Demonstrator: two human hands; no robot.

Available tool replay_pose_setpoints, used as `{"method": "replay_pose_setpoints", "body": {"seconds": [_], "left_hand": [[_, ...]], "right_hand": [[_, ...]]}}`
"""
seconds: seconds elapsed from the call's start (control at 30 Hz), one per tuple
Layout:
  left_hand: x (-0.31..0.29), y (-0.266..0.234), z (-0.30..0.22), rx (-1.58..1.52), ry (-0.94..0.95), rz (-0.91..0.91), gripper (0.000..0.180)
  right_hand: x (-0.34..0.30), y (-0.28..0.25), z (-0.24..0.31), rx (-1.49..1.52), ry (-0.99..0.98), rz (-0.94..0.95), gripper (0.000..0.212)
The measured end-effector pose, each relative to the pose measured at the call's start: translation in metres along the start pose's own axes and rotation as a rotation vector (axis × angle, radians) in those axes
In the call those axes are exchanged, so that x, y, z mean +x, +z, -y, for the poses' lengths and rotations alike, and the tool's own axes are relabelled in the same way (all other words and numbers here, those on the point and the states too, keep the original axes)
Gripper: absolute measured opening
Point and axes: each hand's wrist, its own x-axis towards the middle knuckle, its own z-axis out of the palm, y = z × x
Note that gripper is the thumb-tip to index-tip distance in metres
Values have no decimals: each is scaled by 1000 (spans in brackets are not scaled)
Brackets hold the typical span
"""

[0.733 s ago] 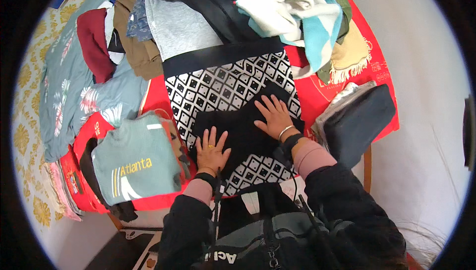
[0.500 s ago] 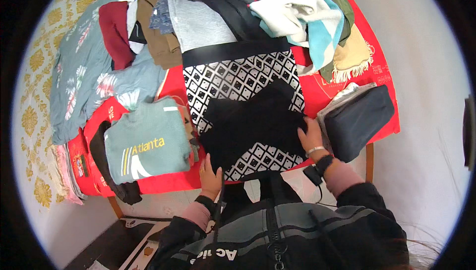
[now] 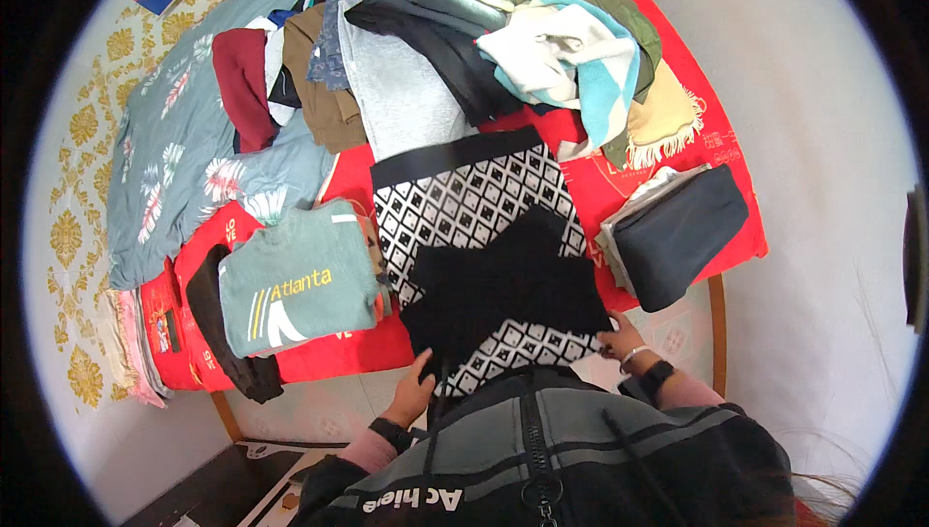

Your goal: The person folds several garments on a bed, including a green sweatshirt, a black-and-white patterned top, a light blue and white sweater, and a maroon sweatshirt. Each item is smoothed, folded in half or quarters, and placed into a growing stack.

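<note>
In front of me lies a black-and-white diamond-patterned skirt with a wide black band across its far end. A folded black garment rests on top of it, covering its middle. The fingers of my left hand are closed at the near left corner of the black garment; which layers they hold is partly hidden. My right hand pinches the near right edge of the skirt. The skirt's near end hangs past the bed's edge, against my jacket.
Left of the skirt is a folded grey-green sweater, with dark brown fabric beside it. A stack topped by a folded dark garment lies right. Farther back are a grey T-shirt, a white-and-blue cloth and a floral quilt.
The skirt and the black garment have slid toward me, over the bed's near edge. Both hands have drawn back with them, and more of the grey shirt shows behind the band.
</note>
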Motion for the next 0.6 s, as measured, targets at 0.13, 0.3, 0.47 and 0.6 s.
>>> {"method": "replay_pose_setpoints", "body": {"seconds": [0.13,0.3,0.47,0.6], "left_hand": [[-8,-15,-7,-357,-343,204,33],[52,-69,-35,-263,201,-20,26],[158,-101,-65,-1285,-209,-136,35],[230,-105,-70,-1154,-351,-355,33]], "right_hand": [[-37,-4,2,-278,-156,37,78],[8,-4,72,-103,-335,217,31],[70,30,173,124,-211,266,45],[107,70,221,85,-221,217,53]]}}
